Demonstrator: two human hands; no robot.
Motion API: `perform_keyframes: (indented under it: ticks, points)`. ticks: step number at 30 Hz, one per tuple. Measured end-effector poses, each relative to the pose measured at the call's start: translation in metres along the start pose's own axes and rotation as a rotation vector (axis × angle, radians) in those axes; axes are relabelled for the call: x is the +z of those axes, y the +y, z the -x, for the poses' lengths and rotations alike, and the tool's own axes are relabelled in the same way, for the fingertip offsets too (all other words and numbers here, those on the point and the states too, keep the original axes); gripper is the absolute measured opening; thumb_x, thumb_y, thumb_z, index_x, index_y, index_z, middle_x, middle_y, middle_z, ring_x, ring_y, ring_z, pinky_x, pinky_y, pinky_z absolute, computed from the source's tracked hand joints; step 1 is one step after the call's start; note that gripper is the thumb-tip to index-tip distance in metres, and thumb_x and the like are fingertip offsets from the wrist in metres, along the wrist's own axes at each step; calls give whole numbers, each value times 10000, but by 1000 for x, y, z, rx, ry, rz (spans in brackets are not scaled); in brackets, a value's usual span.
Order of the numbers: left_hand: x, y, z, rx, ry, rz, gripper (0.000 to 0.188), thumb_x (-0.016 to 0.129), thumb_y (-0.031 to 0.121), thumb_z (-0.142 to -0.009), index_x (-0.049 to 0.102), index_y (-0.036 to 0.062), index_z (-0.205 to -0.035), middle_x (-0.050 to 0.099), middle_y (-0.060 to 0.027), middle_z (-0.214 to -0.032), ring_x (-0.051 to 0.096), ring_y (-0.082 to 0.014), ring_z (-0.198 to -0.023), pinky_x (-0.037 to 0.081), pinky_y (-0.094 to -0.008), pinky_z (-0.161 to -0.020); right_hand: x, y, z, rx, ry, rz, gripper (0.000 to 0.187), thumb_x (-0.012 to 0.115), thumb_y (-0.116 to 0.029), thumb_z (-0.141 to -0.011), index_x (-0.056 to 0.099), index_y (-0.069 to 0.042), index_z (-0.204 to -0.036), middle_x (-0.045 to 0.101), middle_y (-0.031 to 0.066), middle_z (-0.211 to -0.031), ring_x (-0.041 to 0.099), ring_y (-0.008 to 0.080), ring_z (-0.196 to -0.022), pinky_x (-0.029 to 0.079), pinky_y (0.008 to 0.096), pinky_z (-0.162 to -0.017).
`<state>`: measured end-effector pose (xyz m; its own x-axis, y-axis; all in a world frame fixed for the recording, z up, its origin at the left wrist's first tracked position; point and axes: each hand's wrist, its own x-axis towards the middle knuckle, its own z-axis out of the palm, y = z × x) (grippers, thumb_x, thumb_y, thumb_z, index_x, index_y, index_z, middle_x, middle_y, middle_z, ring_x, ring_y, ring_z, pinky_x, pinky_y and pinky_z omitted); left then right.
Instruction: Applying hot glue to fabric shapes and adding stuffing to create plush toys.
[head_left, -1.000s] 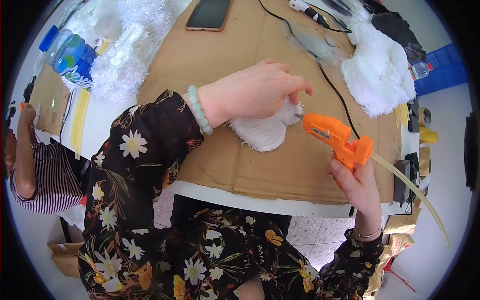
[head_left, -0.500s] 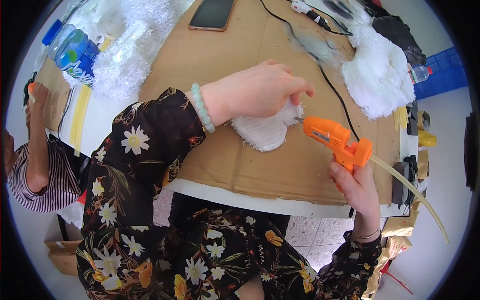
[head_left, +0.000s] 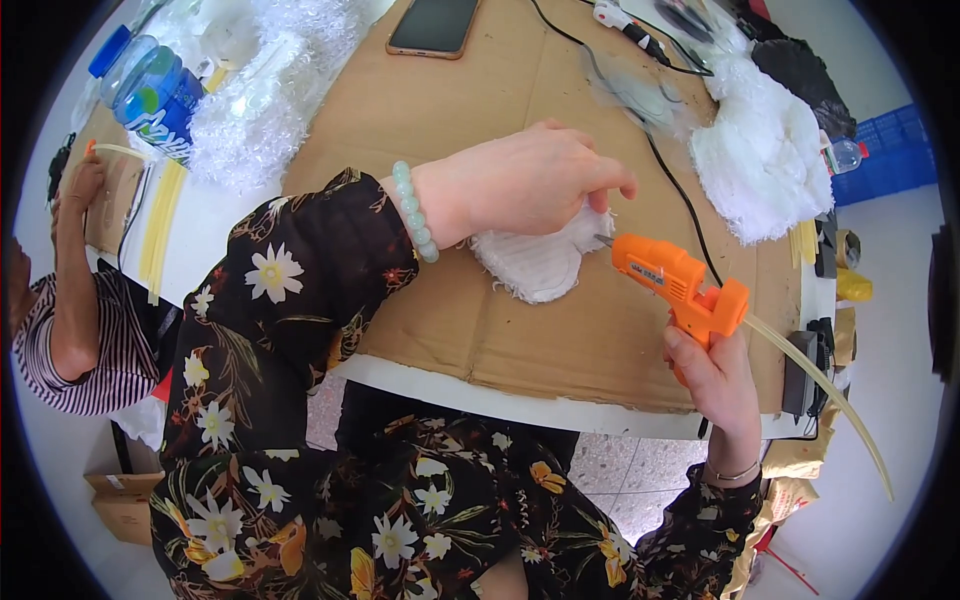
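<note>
My right hand [head_left: 712, 375] is wrapped round the handle of an orange hot glue gun [head_left: 660, 268], with a long pale glue stick [head_left: 820, 378] trailing out of its back. The metal nozzle points left and meets or nearly meets the edge of a white fuzzy fabric piece [head_left: 535, 268] lying on cardboard. My left hand [head_left: 530, 185], a pale green bead bracelet at its wrist, bends over the far side of that piece with fingers curled down onto it. The thumb and the exact grip are hidden under the hand.
A cardboard sheet [head_left: 420, 345] covers the table. A phone [head_left: 433, 25], a second glue gun [head_left: 630, 30] and a black cable [head_left: 680, 190] lie on it. White fluffy material [head_left: 760, 150] is piled right, with a blue-labelled bottle [head_left: 155, 95] left. A person [head_left: 75, 330] works far left.
The view shifts slightly. My hands, the glue gun and the fabric piece hold nearly the same arrangement. At far left the other person's hand has moved, and a pale stick now shows there.
</note>
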<state>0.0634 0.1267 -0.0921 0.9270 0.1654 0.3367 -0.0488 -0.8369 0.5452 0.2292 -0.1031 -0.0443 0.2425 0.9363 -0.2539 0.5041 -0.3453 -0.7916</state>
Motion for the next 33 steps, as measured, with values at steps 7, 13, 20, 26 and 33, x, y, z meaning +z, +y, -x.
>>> perform_keyframes:
  ticks: [7,13,20,26,33]
  points:
    - [0,1,-2,6,-9,7,395,421,-51,-788,585,96,-1114,695,-25,-905,570,-249,-958,399,-372,-952,1,-2,2,5,-44,-13,171,582,-138,-863,497,-28,-963,507,-3,-712,455,53,-594,387,212,-534]
    - [5,0,-6,34,-7,-17,390,420,-46,-791,590,105,-1109,694,-19,-898,574,-241,-947,406,-368,-938,3,1,0,-7,-35,-33,172,582,-144,-866,496,-30,-961,506,-8,-709,451,52,-588,383,211,-532]
    - [11,-6,-11,56,2,10,380,419,-35,-802,598,107,-1106,696,-15,-885,579,-237,-936,411,-365,-926,3,3,-2,0,-49,0,190,588,-124,-868,500,-19,-999,513,-5,-723,465,57,-607,393,215,-545]
    - [1,1,0,15,9,-25,373,420,-30,-810,608,106,-1102,696,-19,-887,580,-239,-934,411,-362,-923,8,-1,-4,-48,-87,-12,183,586,-112,-863,500,-19,-996,512,-6,-722,463,58,-607,392,219,-545]
    - [3,2,-2,22,2,-19,377,411,-30,-811,611,103,-1102,697,-23,-891,578,-241,-934,410,-361,-925,6,-3,-4,10,-68,-64,176,581,-125,-860,503,-20,-977,514,-6,-725,466,61,-611,396,221,-550]
